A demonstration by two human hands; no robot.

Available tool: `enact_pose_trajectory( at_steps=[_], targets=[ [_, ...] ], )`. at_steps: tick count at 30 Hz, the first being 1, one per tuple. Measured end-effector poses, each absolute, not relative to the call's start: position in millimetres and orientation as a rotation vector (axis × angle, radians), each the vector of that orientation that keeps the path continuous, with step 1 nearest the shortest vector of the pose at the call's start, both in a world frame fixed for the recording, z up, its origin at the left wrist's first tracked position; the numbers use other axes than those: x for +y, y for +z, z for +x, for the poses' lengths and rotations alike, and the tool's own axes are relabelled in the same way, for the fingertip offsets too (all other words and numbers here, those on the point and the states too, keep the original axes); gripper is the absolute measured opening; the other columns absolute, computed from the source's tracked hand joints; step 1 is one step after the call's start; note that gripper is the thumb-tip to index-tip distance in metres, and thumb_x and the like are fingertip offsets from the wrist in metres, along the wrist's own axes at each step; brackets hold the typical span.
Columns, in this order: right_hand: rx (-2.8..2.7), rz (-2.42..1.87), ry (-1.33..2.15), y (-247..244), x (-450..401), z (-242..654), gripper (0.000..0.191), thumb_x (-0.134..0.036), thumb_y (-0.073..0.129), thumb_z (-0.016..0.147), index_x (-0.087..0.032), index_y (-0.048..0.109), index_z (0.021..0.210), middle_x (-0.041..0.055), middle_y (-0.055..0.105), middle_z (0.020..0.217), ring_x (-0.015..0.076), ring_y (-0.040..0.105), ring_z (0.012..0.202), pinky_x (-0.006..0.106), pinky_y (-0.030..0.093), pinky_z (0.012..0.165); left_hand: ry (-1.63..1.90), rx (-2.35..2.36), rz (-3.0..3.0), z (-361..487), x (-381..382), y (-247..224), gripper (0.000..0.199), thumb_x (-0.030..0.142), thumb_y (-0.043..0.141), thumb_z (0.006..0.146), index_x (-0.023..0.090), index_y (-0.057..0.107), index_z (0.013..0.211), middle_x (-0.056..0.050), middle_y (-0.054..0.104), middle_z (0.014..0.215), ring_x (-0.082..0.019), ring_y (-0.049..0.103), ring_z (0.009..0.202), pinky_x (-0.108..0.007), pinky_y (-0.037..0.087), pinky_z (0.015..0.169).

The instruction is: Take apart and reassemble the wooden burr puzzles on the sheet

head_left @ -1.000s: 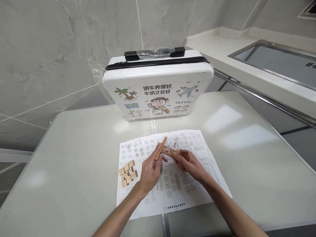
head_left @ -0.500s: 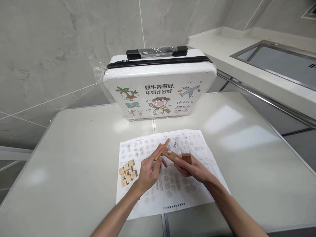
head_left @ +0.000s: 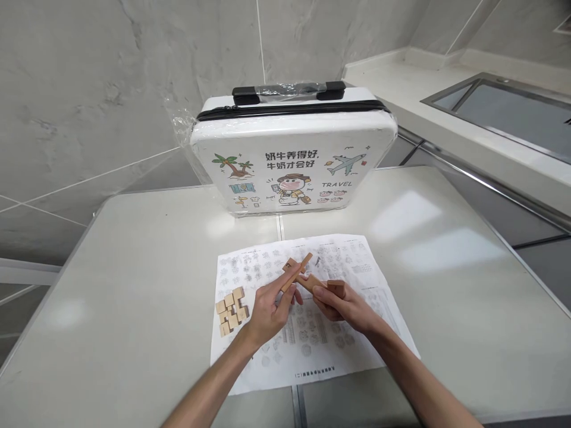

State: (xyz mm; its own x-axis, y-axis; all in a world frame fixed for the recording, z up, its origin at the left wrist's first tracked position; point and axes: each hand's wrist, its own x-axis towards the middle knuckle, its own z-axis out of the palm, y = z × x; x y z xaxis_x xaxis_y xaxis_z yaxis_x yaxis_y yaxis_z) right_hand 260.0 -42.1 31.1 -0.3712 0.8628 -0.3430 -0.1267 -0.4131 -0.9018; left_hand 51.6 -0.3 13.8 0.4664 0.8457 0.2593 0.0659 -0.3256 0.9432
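My left hand (head_left: 270,306) pinches a narrow wooden strip (head_left: 307,260), which slants up and to the right. My right hand (head_left: 345,304) grips a notched wooden puzzle piece (head_left: 311,283) that points up-left towards the strip. A darker wooden block end (head_left: 336,288) stands up by the right thumb; whether it joins the notched piece is hidden by the fingers. Strip and notched piece cross between my hands, above a printed paper sheet (head_left: 368,356). To the left, several pale interlocked wooden blocks (head_left: 232,318) lie on the sheet.
A white, plastic-wrapped suitcase (head_left: 245,134) with cartoon prints stands upright behind the sheet. Everything rests on a pale table (head_left: 134,285) with a seam down its middle. At the right is a counter (head_left: 379,74) with a framed glass panel (head_left: 504,110).
The strip in my left hand has shifted slightly, and more of a marked wooden end shows behind it. Both hands keep their grip. The view has moved a little.
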Motion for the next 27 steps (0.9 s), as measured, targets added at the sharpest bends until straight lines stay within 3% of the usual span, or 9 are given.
enact_pose_trajectory(
  at_steps=[3, 6, 8, 13, 19, 27],
  targets=[
    [-1.129, -1.191, 1.733, 30.9, -41.8, 257.6, 0.056, -0.064, 0.061, 0.103, -0.024, 0.047, 0.068, -0.0079, 0.031, 0.057, 0.009, 0.023, 0.048, 0.029, 0.02, 0.049, 0.968, 0.81, 1.733, 51.0, 0.2, 13.9, 0.048, 0.03, 0.049, 0.113, 0.031, 0.053, 0.161, -0.009, 0.082, 0.118, -0.014, 0.073, 0.068, -0.026, 0.061, 0.062],
    [-1.121, -1.197, 1.722, 29.4, -41.2, 254.8, 0.055, -0.064, 0.059, 0.104, -0.023, 0.048, 0.07, -0.008, 0.032, 0.055, 0.0091, 0.024, 0.048, 0.029, 0.021, 0.048, 0.882, 0.853, 1.774, 51.0, 0.3, 13.1, 0.05, 0.034, 0.048, 0.114, 0.028, 0.049, 0.164, -0.004, 0.081, 0.09, -0.015, 0.073, 0.067, -0.024, 0.061, 0.062],
    [-1.101, -1.182, 1.74, 28.4, -41.2, 254.8, 0.055, -0.065, 0.059, 0.104, -0.023, 0.048, 0.071, -0.008, 0.033, 0.055, 0.009, 0.024, 0.048, 0.028, 0.021, 0.047, 0.847, 0.841, 1.791, 50.6, 0.6, 12.2, 0.051, 0.036, 0.047, 0.115, 0.026, 0.048, 0.165, -0.002, 0.079, 0.081, -0.015, 0.075, 0.069, -0.025, 0.063, 0.067],
    [-1.093, -1.195, 1.759, 27.9, -41.7, 256.9, 0.054, -0.065, 0.06, 0.103, -0.022, 0.051, 0.072, -0.0077, 0.034, 0.057, 0.0088, 0.024, 0.049, 0.027, 0.021, 0.048, 0.846, 0.72, 1.843, 49.2, 1.8, 7.1, 0.049, 0.034, 0.047, 0.115, 0.026, 0.049, 0.163, -0.003, 0.08, 0.087, -0.016, 0.077, 0.074, -0.027, 0.065, 0.07],
    [-1.174, -1.211, 1.667, 29.3, -40.2, 254.9, 0.054, -0.063, 0.055, 0.107, -0.021, 0.054, 0.073, -0.0071, 0.036, 0.056, 0.0098, 0.028, 0.049, 0.029, 0.025, 0.05, 0.856, 0.675, 1.923, 52.1, 1.3, 5.7, 0.055, 0.03, 0.044, 0.116, 0.034, 0.036, 0.17, -0.003, 0.08, 0.093, -0.016, 0.076, 0.077, -0.029, 0.065, 0.074],
    [-1.222, -1.179, 1.628, 22.9, -42.3, 255.0, 0.049, -0.059, 0.053, 0.11, -0.021, 0.058, 0.079, -0.0063, 0.037, 0.059, 0.0106, 0.029, 0.051, 0.028, 0.025, 0.05, 0.83, 0.684, 1.906, 47.4, 3.6, 4.3, 0.048, 0.032, 0.046, 0.115, 0.035, 0.047, 0.163, -0.006, 0.081, 0.11, -0.016, 0.075, 0.081, -0.029, 0.062, 0.074]
  ],
)
